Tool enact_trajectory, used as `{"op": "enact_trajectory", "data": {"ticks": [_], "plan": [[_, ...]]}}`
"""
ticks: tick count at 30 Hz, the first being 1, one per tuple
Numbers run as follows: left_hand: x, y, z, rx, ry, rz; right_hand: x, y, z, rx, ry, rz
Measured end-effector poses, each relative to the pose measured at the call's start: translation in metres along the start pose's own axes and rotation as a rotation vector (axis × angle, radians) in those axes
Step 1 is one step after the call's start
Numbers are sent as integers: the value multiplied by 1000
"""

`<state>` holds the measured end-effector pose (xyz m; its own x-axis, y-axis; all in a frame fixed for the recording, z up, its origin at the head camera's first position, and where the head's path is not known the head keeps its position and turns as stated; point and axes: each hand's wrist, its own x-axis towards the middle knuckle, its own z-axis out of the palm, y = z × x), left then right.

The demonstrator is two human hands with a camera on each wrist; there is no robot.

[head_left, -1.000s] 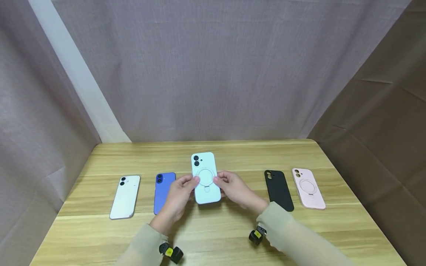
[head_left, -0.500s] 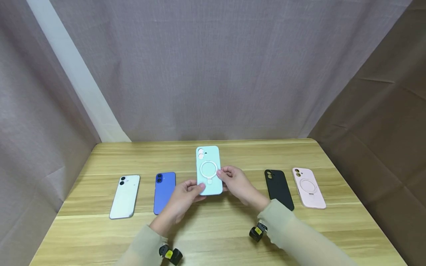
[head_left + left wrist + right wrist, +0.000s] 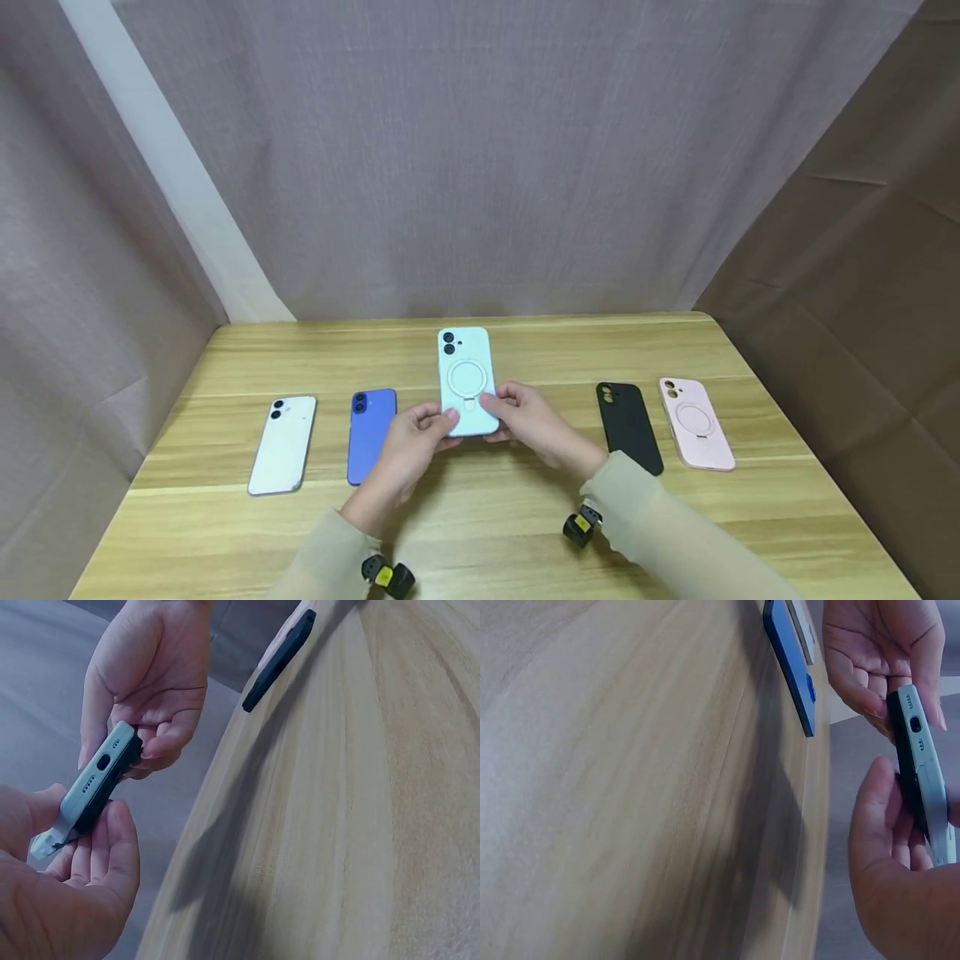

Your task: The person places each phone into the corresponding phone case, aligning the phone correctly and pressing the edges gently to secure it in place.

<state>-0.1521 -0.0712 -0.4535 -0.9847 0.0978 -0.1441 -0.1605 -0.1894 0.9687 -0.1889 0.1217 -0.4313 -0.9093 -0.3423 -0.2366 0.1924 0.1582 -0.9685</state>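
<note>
Mint-green phone case [image 3: 468, 380] is held over the worktop [image 3: 487, 533], pinched low on both sides by the left grip [image 3: 408, 442] and right grip [image 3: 528, 418]; if the dark slab [image 3: 906, 754] beneath isn't fully seated, which can't be told, it could get dropped tbh

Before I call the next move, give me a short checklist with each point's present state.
1. Left hand gripping the mint case: ok.
2. Right hand gripping it too: ok.
3. Camera lenses showing at the case's upper left: ok.
4. Bottom port opening uncovered: ok.
5. Case seated along every edge: cannot tell, the hands hide parts.
6. Blue phone and black case lying on the table: ok.
</note>
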Motion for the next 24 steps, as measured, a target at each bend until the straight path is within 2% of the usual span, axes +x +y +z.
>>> {"op": "enact_trajectory", "data": {"ticks": [6,24], "plan": [[0,1,1,-14,35,10,0,3,1,-1,-31,7],[1,-3,-1,-45,10,-11,3,8,4,-49,-4,-30]]}}
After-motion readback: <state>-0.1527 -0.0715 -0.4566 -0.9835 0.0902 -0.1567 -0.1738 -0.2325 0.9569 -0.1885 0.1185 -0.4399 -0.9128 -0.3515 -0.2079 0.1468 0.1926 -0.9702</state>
